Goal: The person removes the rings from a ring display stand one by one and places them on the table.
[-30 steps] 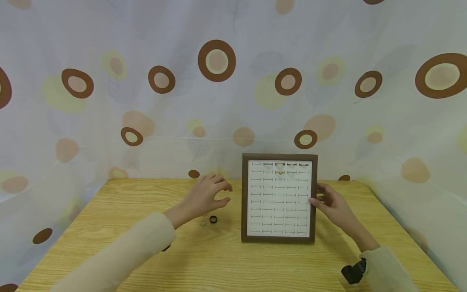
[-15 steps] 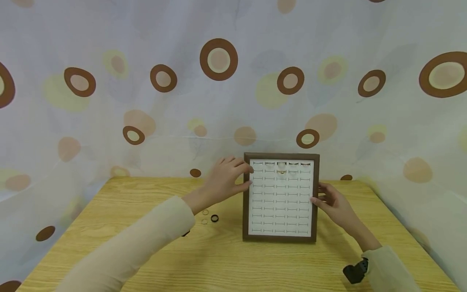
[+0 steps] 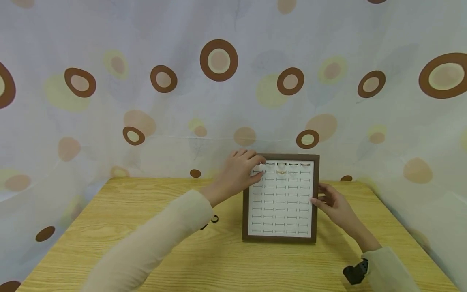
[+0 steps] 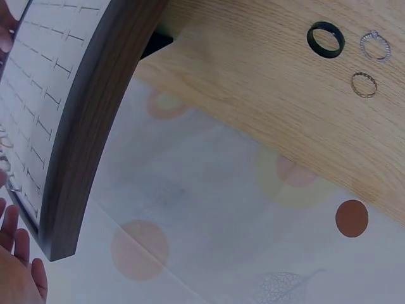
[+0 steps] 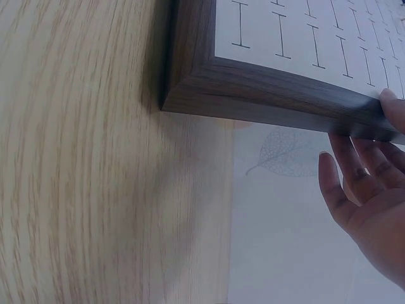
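Note:
A ring display board point(image 3: 280, 219) with a brown frame and white slotted panel stands upright on the table. Several rings sit in its top two rows, including a gold ring point(image 3: 281, 173). My right hand point(image 3: 336, 207) grips the frame's right side, thumb in front and fingers behind, as the right wrist view also shows. My left hand point(image 3: 236, 172) is over the board's upper left corner, thumb and index finger apart near the top row. I see nothing between them. On the table lie a black ring point(image 4: 312, 44), a silver beaded ring point(image 4: 374, 34) and a thin ring point(image 4: 365, 95).
The wood-grain table point(image 3: 146, 202) reaches back to a curtain point(image 3: 233, 105) patterned with brown and pastel circles. Behind the board, a dark support point(image 4: 155, 45) shows in the left wrist view. My left forearm partly hides the loose rings in the head view.
My left hand has moved right and up from beside the loose rings to the board's upper left. The right hand keeps its grip on the frame.

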### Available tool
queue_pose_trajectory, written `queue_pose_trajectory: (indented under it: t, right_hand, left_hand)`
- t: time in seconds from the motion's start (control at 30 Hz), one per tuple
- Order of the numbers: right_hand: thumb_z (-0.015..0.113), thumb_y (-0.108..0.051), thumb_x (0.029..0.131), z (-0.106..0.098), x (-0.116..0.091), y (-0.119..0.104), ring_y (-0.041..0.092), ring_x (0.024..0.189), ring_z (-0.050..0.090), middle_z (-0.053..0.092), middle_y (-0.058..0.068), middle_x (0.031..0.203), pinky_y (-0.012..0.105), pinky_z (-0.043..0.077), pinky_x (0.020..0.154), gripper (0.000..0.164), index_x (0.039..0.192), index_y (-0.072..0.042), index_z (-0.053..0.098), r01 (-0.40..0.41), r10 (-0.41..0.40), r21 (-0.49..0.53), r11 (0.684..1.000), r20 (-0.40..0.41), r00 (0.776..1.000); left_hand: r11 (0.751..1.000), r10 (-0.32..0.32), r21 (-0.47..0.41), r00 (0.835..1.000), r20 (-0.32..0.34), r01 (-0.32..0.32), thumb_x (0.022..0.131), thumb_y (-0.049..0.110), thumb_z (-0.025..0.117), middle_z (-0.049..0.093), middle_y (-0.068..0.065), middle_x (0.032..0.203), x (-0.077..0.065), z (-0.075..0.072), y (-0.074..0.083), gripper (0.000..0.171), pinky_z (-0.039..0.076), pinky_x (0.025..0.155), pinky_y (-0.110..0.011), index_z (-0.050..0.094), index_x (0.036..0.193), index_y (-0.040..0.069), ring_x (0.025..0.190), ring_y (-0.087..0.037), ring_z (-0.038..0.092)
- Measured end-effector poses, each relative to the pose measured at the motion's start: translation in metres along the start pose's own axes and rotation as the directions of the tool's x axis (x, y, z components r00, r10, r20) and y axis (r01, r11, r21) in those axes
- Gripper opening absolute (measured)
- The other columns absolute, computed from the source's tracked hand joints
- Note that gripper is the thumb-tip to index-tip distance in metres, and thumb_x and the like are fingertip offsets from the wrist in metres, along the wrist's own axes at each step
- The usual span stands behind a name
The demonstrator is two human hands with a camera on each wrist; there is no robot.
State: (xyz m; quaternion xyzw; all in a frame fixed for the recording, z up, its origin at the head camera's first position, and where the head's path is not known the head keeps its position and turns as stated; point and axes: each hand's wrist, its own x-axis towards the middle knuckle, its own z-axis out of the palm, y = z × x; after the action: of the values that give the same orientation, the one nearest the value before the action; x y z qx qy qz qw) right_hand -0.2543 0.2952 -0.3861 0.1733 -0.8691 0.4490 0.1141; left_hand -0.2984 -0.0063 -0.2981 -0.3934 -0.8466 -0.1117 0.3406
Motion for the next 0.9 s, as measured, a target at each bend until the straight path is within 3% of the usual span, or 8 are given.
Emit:
queue_pose_trajectory:
  t: [0.37, 0.9]
  right_hand:
    - [0.056, -0.015, 0.090, 0.001, 0.000, 0.000, -0.004, 0.092, 0.056, 0.053, 0.023, 0.120, 0.015, 0.048, 0.075, 0.050, 0.133, 0.004, 0.037, 0.002, -0.002, 0.003, 1.000, -0.006, 1.000]
    - [0.056, -0.014, 0.090, 0.001, 0.000, 0.002, -0.001, 0.091, 0.057, 0.053, 0.022, 0.118, 0.015, 0.048, 0.074, 0.049, 0.132, 0.004, 0.037, 0.017, -0.017, 0.005, 1.000, -0.017, 1.000]
  left_hand:
    - [0.998, 0.032, 0.052, 0.999, -0.034, -0.030, 0.083, 0.028, 0.064, 0.060, 0.006, 0.094, 0.012, 0.013, 0.001, 0.017, 0.038, 0.074, -0.030, 0.064, 0.099, 0.021, 0.086, -0.013, 0.052]
    - [0.993, 0.015, 0.118, 0.998, -0.058, -0.008, 0.086, 0.026, 0.061, 0.059, 0.006, 0.090, 0.018, 0.023, 0.004, 0.010, 0.037, 0.075, -0.028, 0.065, 0.094, 0.022, 0.082, -0.013, 0.050]
